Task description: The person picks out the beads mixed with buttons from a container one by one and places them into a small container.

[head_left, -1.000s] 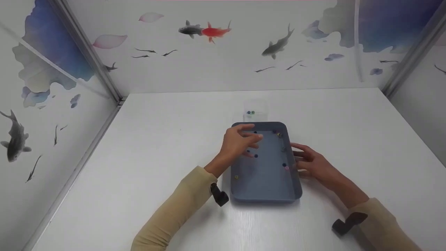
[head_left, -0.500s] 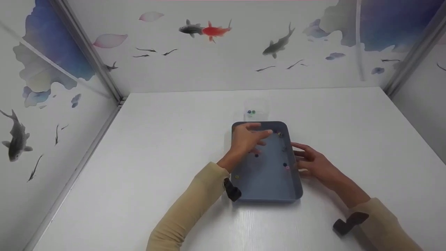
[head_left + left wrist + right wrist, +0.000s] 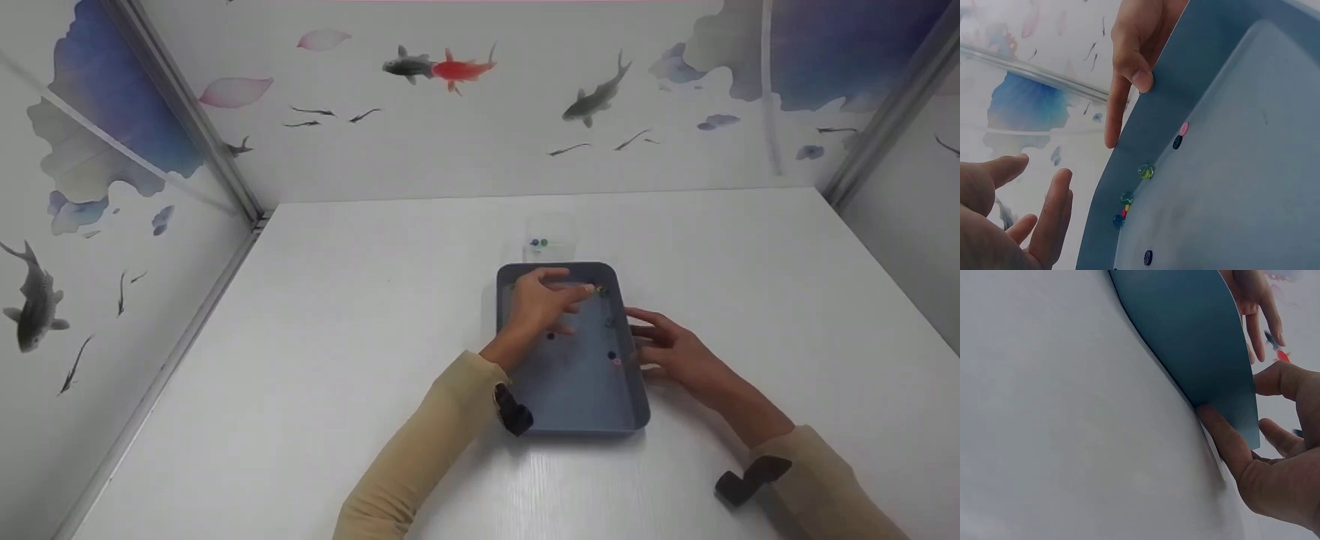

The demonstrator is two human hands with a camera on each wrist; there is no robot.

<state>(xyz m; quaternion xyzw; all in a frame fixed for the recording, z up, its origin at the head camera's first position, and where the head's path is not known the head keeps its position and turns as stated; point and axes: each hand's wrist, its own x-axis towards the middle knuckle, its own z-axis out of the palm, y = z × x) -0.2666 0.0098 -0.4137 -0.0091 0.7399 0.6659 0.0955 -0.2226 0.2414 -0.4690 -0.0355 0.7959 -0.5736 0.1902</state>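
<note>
A blue-grey tray stands on the table, with small marbles and buttons scattered inside. Over its far half hovers my left hand, fingers spread and nothing visible between them; the index fingertip comes near the small pieces in the far right corner. Along the right wall lie a yellow-green marble, a teal marble, a blue marble, a pink button and a dark button. Another dark button lies farther in. Fairly straight fingers of my right hand touch the tray's outer right wall.
Just beyond the tray stands a clear box with a blue and a green marble in it. The white table extends around the tray, bounded by printed panels at the back and sides.
My left hand has moved right across the tray toward its far right corner, fingers still spread. My right hand stays at the right wall, and the tray has not shifted.
</note>
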